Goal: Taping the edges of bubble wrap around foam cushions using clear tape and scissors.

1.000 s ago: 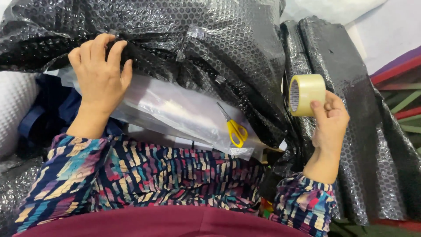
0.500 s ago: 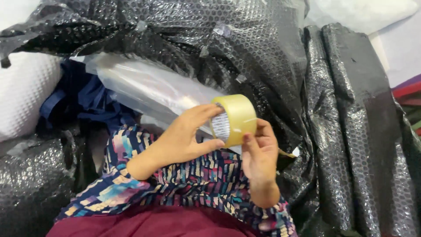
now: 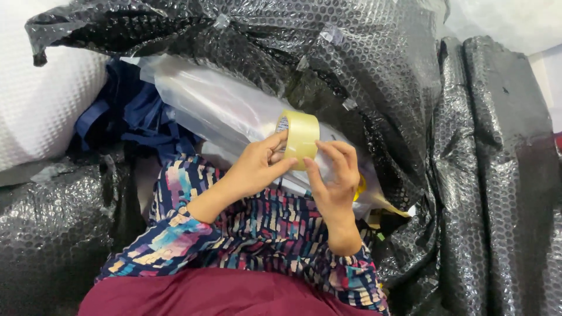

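Black bubble wrap (image 3: 363,64) is filling most of the view, with a white foam roll (image 3: 41,111) lying to its left and a pale wall (image 3: 515,20) showing behind it.

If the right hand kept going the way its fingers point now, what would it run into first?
The right hand points up and slightly left, its fingers already on the roll of tape. Beyond the roll, it would probably meet the clear plastic bag, then the black bubble wrap, though depth is hard to judge.
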